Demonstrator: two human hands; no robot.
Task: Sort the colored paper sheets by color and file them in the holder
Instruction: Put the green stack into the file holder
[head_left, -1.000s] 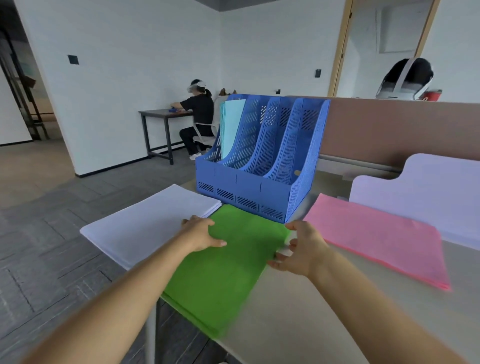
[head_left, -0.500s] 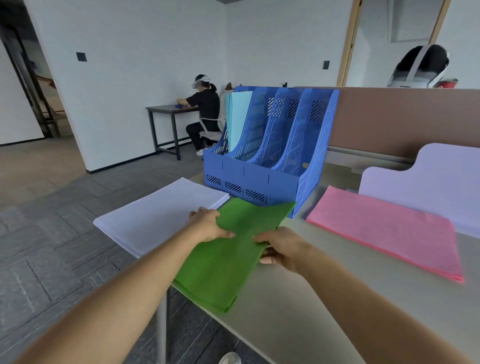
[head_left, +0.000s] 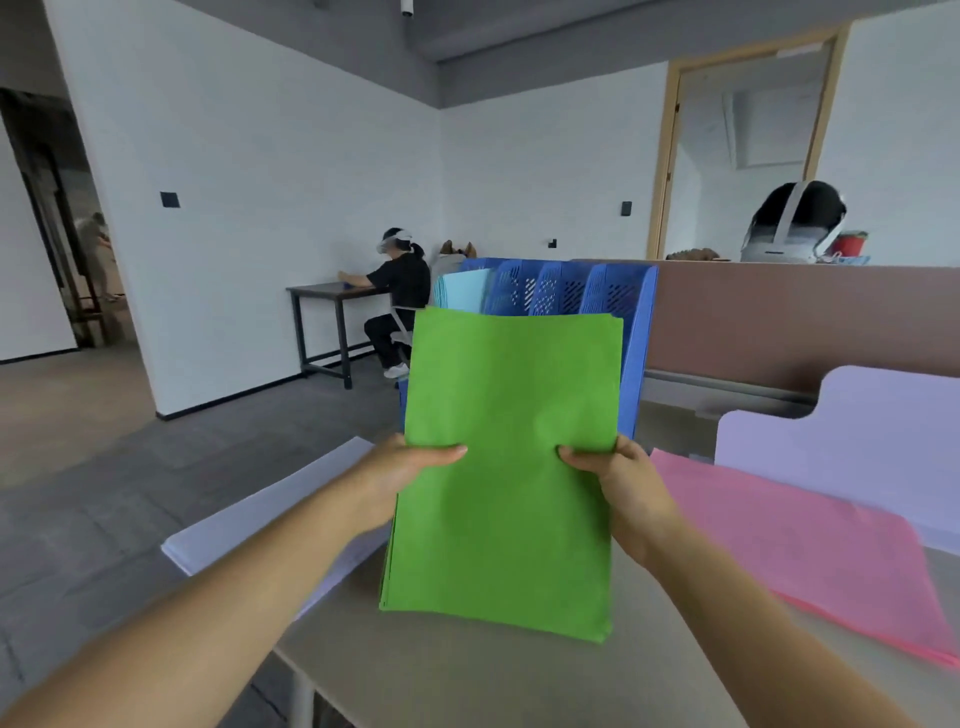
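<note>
Head view looks down at both my hands gripping one stack of green sheets (head_left: 511, 405). My left hand (head_left: 410, 470) clamps its left edge, thumb laid across the front face and the fingers hidden behind. My right hand (head_left: 621, 475) grips the right edge the same way, thumb in front. I hold the stack upright and facing me, with its top leaning slightly away. Its lower edge hangs just over the table (head_left: 493, 686); I cannot tell whether it touches.

Behind the green stack stands the blue holder (head_left: 569, 286), mostly covered by it; only the slotted tops of its dividers and its right wall show. Pale blue sheets (head_left: 462, 292) stand in its leftmost compartment.

Beside my left forearm a stack of white sheets (head_left: 270, 517) lies flat at the table's left corner. To the right of my right hand a stack of pink sheets (head_left: 789, 535) lies flat, and beyond it sits a pale lilac sheet (head_left: 862, 431) with a notched corner. A brown partition (head_left: 789, 317) runs along the table's far side. Across the room another person (head_left: 402, 291) sits at a dark desk (head_left: 322, 292).
</note>
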